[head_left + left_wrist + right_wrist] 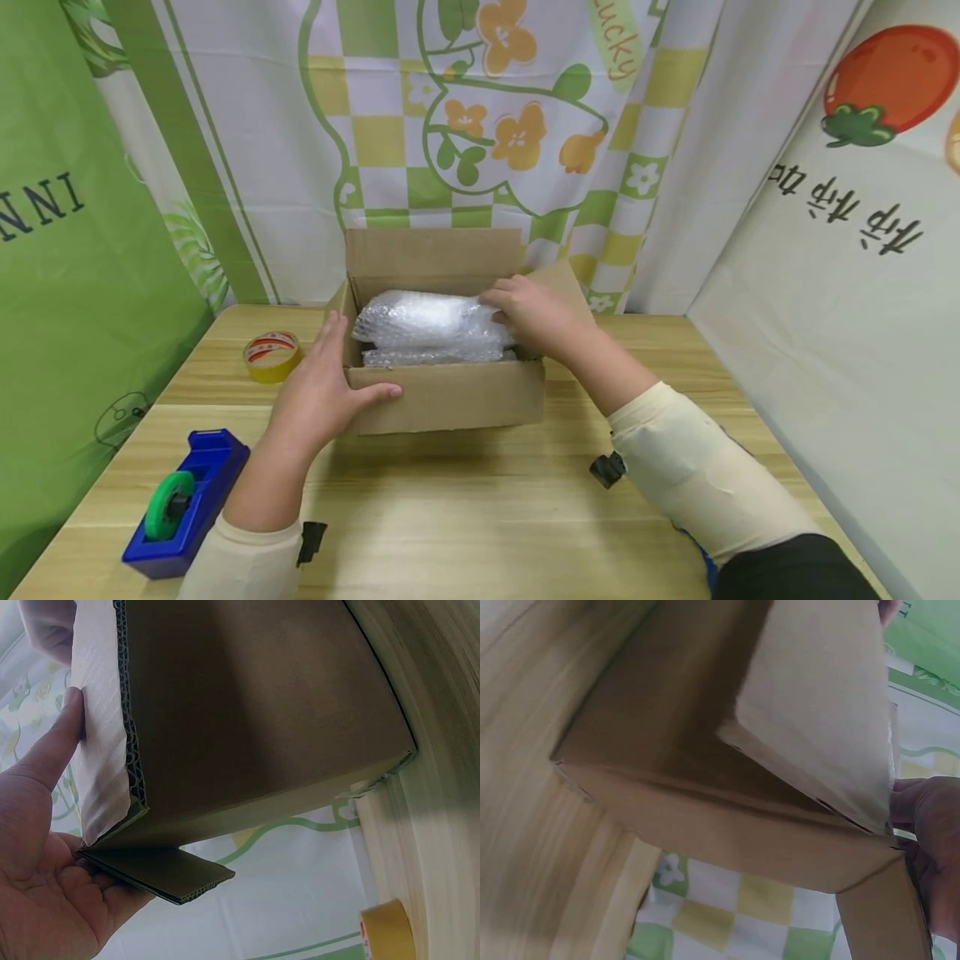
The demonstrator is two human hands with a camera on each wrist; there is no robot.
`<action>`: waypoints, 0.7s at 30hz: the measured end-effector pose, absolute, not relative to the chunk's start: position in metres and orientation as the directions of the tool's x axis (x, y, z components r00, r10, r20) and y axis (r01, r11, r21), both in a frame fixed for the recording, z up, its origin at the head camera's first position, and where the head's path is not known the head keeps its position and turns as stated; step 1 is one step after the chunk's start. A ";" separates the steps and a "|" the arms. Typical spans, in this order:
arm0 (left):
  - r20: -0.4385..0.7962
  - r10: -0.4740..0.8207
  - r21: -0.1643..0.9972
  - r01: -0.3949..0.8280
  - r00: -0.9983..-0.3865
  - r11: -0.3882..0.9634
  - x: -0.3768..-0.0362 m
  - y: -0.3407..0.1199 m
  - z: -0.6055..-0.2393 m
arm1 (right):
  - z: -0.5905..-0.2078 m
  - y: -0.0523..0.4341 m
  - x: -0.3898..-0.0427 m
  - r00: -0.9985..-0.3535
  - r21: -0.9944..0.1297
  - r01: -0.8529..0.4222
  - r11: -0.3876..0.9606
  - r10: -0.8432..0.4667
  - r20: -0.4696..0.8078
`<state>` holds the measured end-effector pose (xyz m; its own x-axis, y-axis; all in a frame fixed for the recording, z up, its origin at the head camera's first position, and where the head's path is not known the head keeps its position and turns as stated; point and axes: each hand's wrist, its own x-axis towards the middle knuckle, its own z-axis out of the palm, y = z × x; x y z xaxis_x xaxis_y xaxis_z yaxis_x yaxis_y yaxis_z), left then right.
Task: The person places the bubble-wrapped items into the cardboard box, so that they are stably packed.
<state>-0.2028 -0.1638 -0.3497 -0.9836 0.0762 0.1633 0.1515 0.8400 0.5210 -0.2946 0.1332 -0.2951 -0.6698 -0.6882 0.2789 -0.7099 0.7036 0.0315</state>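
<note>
Left hand (318, 392) rests flat, fingers straight, against the open brown cardboard box (450, 400) on the tabletop (480, 517). Right hand (532, 312) curls onto the clear bubble-wrapped bundle (427, 325) inside.

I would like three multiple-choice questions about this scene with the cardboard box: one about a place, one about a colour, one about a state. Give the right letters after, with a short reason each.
1. Where does the bubble-wrapped bundle lie?
A. inside the cardboard box
B. on the tape dispenser
C. beside the tape roll

2. What colour is the tape dispenser's body?
A. red
B. blue
C. white

3. How are the box's top flaps?
A. taped shut
B. open
C. cut away

Answers:
1 A: the bubble-wrapped bundle sits in the cardboard box, with the right hand on it.
2 B: the tape dispenser is blue with a green wheel.
3 B: the rear flap stands up, and the left hand rests flat at the box's near left corner.
</note>
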 end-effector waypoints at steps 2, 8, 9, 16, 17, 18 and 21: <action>0.160 0.076 0.522 0.150 -0.984 0.840 -0.203 -0.164 -0.350 | -0.299 0.133 -0.295 -0.678 0.023 -0.706 0.708 -0.685 0.267; 0.163 0.076 0.518 0.151 -0.984 0.842 -0.203 -0.165 -0.350 | -0.305 0.129 -0.293 -0.688 0.027 -0.696 0.718 -0.676 0.265; 0.165 0.077 0.516 0.152 -0.983 0.843 -0.203 -0.165 -0.350 | -0.306 0.128 -0.292 -0.688 0.032 -0.694 0.719 -0.676 0.264; 0.170 0.087 0.514 0.164 -0.982 0.842 -0.202 -0.165 -0.348 | -0.306 0.129 -0.287 -0.700 0.011 -0.680 0.733 -0.654 0.287; 0.170 0.090 0.515 0.167 -0.981 0.841 -0.202 -0.165 -0.347 | -0.305 0.130 -0.285 -0.706 -0.003 -0.676 0.737 -0.647 0.289; 0.171 0.093 0.515 0.170 -0.981 0.840 -0.202 -0.165 -0.347 | -0.304 0.132 -0.283 -0.715 -0.020 -0.670 0.742 -0.637 0.288; 0.172 0.110 0.507 0.184 -0.979 0.842 -0.201 -0.166 -0.348 | -0.298 0.137 -0.275 -0.760 -0.055 -0.626 0.778 -0.592 0.268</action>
<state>-0.2009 -0.1661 -0.3478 -0.9789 0.1097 0.1724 0.1836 0.8424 0.5067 -0.2751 0.1372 -0.2983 -0.7599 -0.5924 0.2677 -0.6259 0.7779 -0.0553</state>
